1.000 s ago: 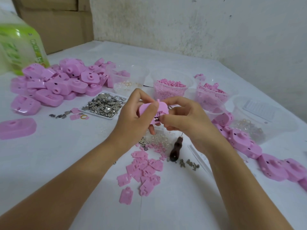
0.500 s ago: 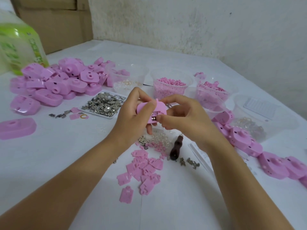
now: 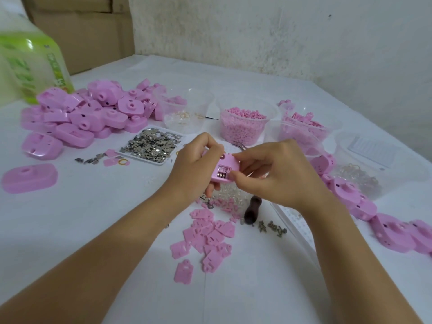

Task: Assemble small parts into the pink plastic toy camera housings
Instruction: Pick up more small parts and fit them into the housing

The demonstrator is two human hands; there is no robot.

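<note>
A person holds one pink camera housing (image 3: 226, 165) above the middle of the white worktop (image 3: 93, 213), between both hands. The left hand (image 3: 194, 169) grips its left end, fingers curled over the top and thumb below. The right hand (image 3: 275, 174) pinches its right end, forefinger on the upper edge and thumb tip just beside some small metal parts (image 3: 223, 175) that sit in the open side facing the camera.

A pile of housings (image 3: 88, 115) lies at the far left, with a single housing (image 3: 29, 177) on its own nearer the left edge. Just right of the pile is a shallow tray of metal pieces (image 3: 152, 146). Beyond the hands stand three clear cups: one with a few rings (image 3: 184, 111), one full of pink pellets (image 3: 244, 126) and one with pink bits (image 3: 301, 127). A larger clear tub (image 3: 374, 160) sits to the right, and a row of housings (image 3: 350, 199) runs along the right side toward the near edge.

Below the hands, flat pink plates (image 3: 208, 235) are scattered on the worktop. Just right of them lies a tool with a dark wooden handle (image 3: 252, 209), and a few small metal clips (image 3: 272, 226) lie beside it. A green bottle (image 3: 30, 61) stands at the far left corner, in front of a cardboard box (image 3: 81, 31).
</note>
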